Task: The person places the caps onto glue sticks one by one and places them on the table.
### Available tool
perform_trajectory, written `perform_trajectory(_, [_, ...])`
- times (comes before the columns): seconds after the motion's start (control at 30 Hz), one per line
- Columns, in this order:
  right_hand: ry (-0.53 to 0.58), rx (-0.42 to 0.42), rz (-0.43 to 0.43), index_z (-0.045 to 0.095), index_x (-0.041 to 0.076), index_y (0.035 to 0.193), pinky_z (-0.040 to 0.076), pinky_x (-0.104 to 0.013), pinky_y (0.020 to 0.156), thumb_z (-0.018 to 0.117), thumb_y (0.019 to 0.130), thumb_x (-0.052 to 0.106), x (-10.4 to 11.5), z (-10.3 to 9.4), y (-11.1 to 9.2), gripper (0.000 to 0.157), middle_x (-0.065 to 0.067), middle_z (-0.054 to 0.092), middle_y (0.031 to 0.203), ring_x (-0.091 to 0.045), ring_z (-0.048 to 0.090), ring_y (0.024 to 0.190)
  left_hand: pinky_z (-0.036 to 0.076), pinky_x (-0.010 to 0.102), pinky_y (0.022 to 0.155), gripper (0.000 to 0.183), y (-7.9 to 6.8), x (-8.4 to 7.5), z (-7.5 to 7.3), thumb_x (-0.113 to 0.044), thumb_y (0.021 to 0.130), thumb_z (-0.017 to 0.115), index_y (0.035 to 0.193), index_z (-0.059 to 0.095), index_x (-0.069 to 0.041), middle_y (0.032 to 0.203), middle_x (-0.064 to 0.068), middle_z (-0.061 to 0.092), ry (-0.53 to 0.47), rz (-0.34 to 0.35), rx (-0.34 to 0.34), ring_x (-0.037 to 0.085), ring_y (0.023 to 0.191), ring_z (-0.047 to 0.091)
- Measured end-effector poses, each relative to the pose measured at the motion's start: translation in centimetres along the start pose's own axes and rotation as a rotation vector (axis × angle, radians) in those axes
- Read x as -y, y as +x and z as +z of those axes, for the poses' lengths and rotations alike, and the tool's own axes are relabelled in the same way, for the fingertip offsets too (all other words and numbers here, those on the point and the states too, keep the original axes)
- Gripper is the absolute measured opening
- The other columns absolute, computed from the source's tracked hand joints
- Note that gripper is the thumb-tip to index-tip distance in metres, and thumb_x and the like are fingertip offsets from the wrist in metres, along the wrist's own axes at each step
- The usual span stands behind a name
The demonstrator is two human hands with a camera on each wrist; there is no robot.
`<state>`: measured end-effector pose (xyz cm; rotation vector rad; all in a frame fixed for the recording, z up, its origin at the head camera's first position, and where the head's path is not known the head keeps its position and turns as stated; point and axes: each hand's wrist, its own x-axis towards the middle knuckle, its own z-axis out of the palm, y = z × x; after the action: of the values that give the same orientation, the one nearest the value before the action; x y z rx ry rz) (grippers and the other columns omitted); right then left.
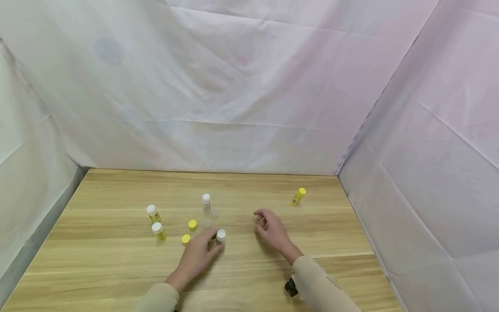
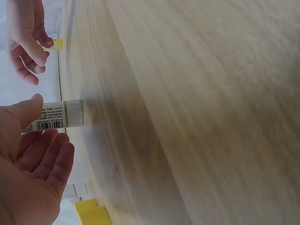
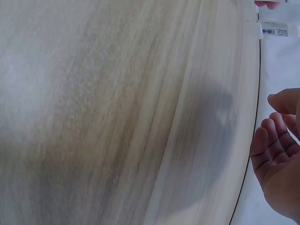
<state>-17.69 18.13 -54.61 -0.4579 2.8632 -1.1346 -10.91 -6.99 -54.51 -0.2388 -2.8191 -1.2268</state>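
In the head view my left hand [image 1: 198, 256] has its thumb and index finger round a glue stick [image 1: 221, 236] with a white top. The left wrist view shows that glue stick's barcode label and clear end [image 2: 73, 113] near the table. My right hand [image 1: 272, 232] hovers over the wood to the right, fingers loosely curled and holding nothing. Two yellow caps [image 1: 192, 224] lie close to the left hand. Beyond it stands another white-topped glue stick [image 1: 206, 202], with clear caps [image 1: 208, 224] on the table nearby.
Two glue sticks with white tops and yellow bodies [image 1: 159, 231] stand at the left. An all-yellow glue stick [image 1: 298, 196] stands at the back right. White cloth [image 1: 218, 143] hangs behind and beside the wooden table [image 1: 117, 277].
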Motion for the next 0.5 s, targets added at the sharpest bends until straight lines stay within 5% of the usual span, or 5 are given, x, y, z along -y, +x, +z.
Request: perform_trajectory(0.5, [-0.038,0.048,-0.050,0.057,0.016,0.111,0.047,-0.019,0.070,0.063,0.082,0.009,0.5,1.1,0.0,0.030,0.004,0.056,0.096,-0.005,0.052,0.081,0.052,0.032,0.084,0.025,0.2,0.2,0.3,-0.026,0.075,0.074,0.095,0.060,-0.033,0.096,-0.013,0.067,-0.035,0.023,-0.030,0.006,0.092,0.062])
